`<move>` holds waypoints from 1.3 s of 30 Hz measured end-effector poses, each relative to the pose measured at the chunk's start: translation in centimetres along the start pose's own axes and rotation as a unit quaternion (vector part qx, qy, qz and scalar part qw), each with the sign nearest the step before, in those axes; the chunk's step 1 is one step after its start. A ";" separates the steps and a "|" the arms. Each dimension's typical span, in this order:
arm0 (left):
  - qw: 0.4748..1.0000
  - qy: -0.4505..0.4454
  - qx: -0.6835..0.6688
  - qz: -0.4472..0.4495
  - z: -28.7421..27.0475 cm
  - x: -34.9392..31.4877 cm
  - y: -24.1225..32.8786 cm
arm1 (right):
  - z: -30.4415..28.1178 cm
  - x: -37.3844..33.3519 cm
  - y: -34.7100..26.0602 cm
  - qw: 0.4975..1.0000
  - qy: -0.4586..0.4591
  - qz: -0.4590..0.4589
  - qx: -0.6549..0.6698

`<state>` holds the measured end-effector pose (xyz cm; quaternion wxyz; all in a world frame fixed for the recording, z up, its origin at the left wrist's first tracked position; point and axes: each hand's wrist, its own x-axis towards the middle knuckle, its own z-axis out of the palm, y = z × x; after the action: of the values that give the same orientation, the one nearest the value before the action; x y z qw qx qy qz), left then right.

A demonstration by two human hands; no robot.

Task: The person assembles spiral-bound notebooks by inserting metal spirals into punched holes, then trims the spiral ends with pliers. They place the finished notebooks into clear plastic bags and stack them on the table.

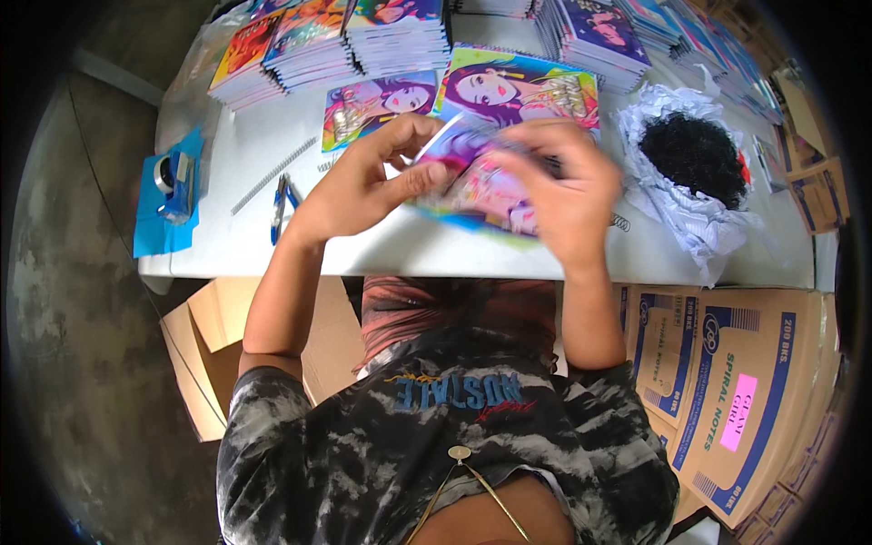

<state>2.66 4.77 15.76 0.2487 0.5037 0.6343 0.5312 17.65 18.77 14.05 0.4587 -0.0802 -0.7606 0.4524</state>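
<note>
Above the table's near edge, a small notebook [495,186] with a colourful illustrated cover is held tilted between my hands and smeared by motion. My left hand [368,177] is closed on its left edge, thumb on the cover and fingers behind. My right hand [572,186], also blurred, curls its fingers over the right side; what lies under those fingertips is hidden. Just beyond lie a smaller illustrated notebook [377,100] and a larger spiral one [509,86]. Blue-handled pliers [282,209] and a loose wire spiral [272,174] lie left of my left hand.
Notebook stacks [313,45] line the table's far side, with more stacks [599,41] at the right. Crumpled white wrapping [640,163] holds a tangled black heap [692,159]. A tape dispenser [177,186] sits on a blue sheet at left. Cardboard boxes [740,391] stand below.
</note>
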 end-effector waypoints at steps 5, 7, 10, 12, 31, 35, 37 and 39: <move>0.934 0.329 -0.024 0.138 1.4 6.6 1.0 | -5.5 2.4 1.5 0.940 0.331 -0.080 -0.026; 0.911 0.391 -0.042 0.119 2.3 10.1 -1.6 | -7.3 2.1 7.7 0.940 0.330 -0.071 -0.048; 0.903 0.357 0.237 0.039 4.4 12.6 -7.7 | -5.9 0.4 13.5 0.960 0.278 0.031 -0.027; 0.886 0.357 0.288 0.060 4.7 10.9 -10.8 | -3.3 -0.5 14.5 0.966 0.247 0.078 0.005; 0.908 0.400 0.117 0.035 3.3 9.5 -13.5 | -1.9 -0.7 15.6 0.914 0.321 -0.051 -0.244; 0.868 0.338 0.334 -0.143 -6.3 11.2 -18.3 | -1.4 -0.8 15.3 0.918 0.319 -0.050 -0.232; 0.826 0.302 0.413 -0.238 -7.0 10.5 -21.1 | -1.2 -0.7 15.4 0.920 0.312 -0.058 -0.230; 0.783 0.329 0.445 -0.284 -5.8 10.0 -22.5 | -1.2 -0.7 15.5 0.926 0.318 -0.051 -0.199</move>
<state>-14.36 12.96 -1.06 -0.0873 0.1497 0.9579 0.2290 14.42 28.02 1.99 0.6736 -0.2705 -0.6520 0.2190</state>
